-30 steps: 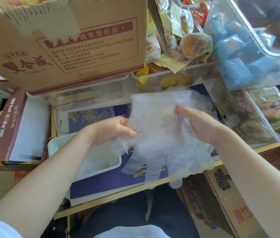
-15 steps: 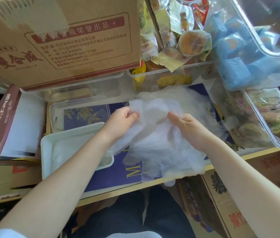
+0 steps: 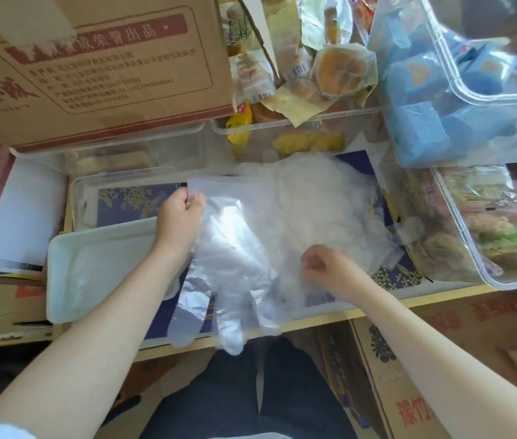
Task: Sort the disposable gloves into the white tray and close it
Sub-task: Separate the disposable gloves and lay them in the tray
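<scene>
Left hand (image 3: 178,224) grip pinching glove (image 3: 231,248) cuff, right hand (image 3: 330,270) curled, blurred, grip unclear

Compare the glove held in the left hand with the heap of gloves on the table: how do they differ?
The glove is one flat sheet; the heap is many, crumpled. The glove hangs from the left hand, pinched at its cuff, its tips over the table edge; the heap lies on the table, with the right hand at its near edge. Both are thin clear plastic.
</scene>
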